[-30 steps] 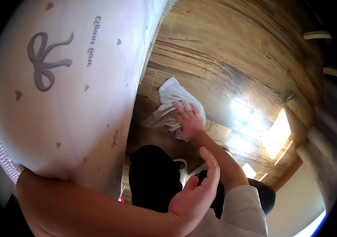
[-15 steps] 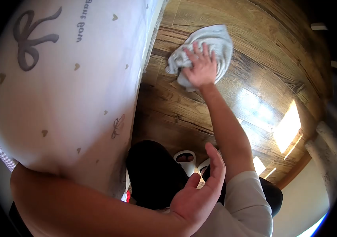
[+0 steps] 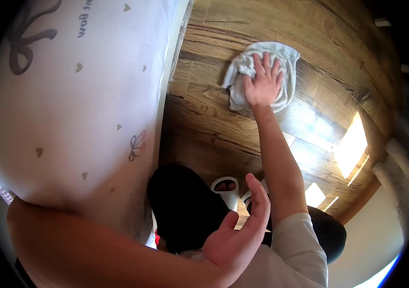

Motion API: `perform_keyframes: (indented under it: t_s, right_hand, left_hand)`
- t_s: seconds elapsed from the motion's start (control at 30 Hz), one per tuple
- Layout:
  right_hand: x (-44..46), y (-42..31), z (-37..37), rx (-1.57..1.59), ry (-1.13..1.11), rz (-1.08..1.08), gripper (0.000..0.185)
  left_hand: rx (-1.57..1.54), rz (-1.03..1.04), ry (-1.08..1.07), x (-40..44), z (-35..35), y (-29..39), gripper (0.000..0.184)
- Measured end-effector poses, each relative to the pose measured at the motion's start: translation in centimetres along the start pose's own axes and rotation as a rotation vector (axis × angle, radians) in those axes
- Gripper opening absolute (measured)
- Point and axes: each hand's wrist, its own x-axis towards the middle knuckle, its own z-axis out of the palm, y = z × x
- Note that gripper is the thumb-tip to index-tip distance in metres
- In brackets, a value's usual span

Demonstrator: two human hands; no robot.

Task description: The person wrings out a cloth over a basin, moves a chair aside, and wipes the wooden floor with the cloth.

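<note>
A crumpled whitish cloth (image 3: pixel 288 72) lies on the wooden floor. My right hand (image 3: pixel 264 84) presses flat on top of it, fingers spread, arm stretched forward. My left hand (image 3: pixel 238 233) hangs in the air near my knees, palm turned sideways, thumb apart from the fingers, with nothing in it. The left forearm rests across the edge of the bed, on its pale sheet (image 3: pixel 94 96) printed with hearts and bows.
The bed fills the left side, its edge running beside the floor (image 3: pixel 204 115). My black-clad knee (image 3: pixel 185 206) and white slippers (image 3: pixel 228 192) are below. Pale curtain-like fabric (image 3: pixel 391 187) hangs at the right beside a light wall (image 3: pixel 372 235). Sunlight patches mark the floor.
My right hand and the cloth have moved forward from near my feet, then to the right, and the cloth is more bunched. The left hand keeps nearly the same pose. The view has shifted slightly.
</note>
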Motion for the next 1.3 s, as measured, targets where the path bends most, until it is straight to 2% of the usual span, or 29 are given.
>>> perform_keyframes:
  t_s: [0.03, 0.1, 0.2, 0.3, 0.37, 0.47, 0.57, 0.67, 0.7, 0.77, 0.83, 0.9, 1.0, 1.1, 1.17, 1.23, 1.3]
  right_hand:
    - [1.2, -2.1, 0.5, 0.003, -0.024, -0.004, 0.066]
    - [2.3, -6.5, 1.2, -0.048, -0.174, -0.164, 0.064]
    - [-0.5, -10.9, 1.0, -0.037, -0.443, -0.491, 0.058]
    - [-5.4, -10.3, 1.2, 0.071, -0.593, -0.788, 0.053]
    - [-9.1, -8.1, 0.8, 0.176, -0.568, -0.873, 0.054]
    - [-13.1, -3.3, 0.5, 0.329, -0.585, -0.867, 0.053]
    - [-10.1, 1.2, -1.1, 0.25, -0.306, -0.697, 0.053]
    - [-1.5, 3.7, -1.9, 0.26, 0.057, -0.353, 0.051]
    - [1.2, 4.3, -1.6, 0.254, 0.116, -0.248, 0.052]
    - [5.2, 3.2, -1.1, 0.212, 0.09, -0.133, 0.052]
    - [6.4, 1.0, -0.2, 0.154, 0.059, -0.111, 0.053]
    - [4.6, -0.7, -0.2, 0.071, -0.04, -0.224, 0.056]
    - [-2.7, -1.4, -1.3, 0.109, -0.214, -0.427, 0.06]
    - [-11.2, -0.8, -2.0, 0.221, -0.347, -0.519, 0.067]
    - [-13.4, 0.2, -2.1, 0.274, -0.394, -0.583, 0.065]
    - [-12.5, 0.9, -2.7, 0.323, -0.424, -0.653, 0.063]
    - [-7.9, 2.2, -2.1, 0.327, -0.212, -0.576, 0.054]
  left_hand:
    - [-0.001, 0.008, -0.002, 0.2, 0.0, 0.0, 0.041]
    - [0.002, -0.003, -0.014, 0.5, 0.3, 0.2, 0.041]
    - [-0.004, -0.036, -0.013, 0.5, 0.6, 0.5, 0.04]
    - [-0.032, -0.023, 0.028, 0.6, 0.9, 1.3, 0.039]
    - [-0.071, 0.007, 0.063, -0.2, 0.7, 0.8, 0.039]
    - [-0.022, 0.082, -0.012, 0.1, 0.2, 0.9, 0.038]
    - [-0.05, 0.096, 0.018, -0.1, 0.3, 0.0, 0.036]
    - [-0.033, 0.006, -0.01, -0.1, 0.3, 1.0, 0.039]
    - [-0.035, 0.015, -0.022, 0.1, 0.4, 1.1, 0.039]
    - [-0.034, 0.033, -0.045, 0.4, 0.5, 0.7, 0.04]
    - [0.023, 0.047, -0.004, 0.7, 1.1, 0.2, 0.04]
    - [0.013, 0.061, 0.015, 0.7, 1.0, 0.1, 0.039]
    - [-0.045, 0.099, -0.014, 0.6, 0.7, 0.4, 0.04]
    - [-0.04, 0.17, -0.032, 0.2, 0.5, 0.6, 0.043]
    - [-0.068, 0.199, -0.024, -0.1, 0.7, 1.1, 0.042]
    - [-0.095, 0.222, -0.02, -0.1, 0.6, 0.9, 0.041]
    - [-0.091, 0.23, -0.023, 0.0, 0.6, 0.7, 0.04]
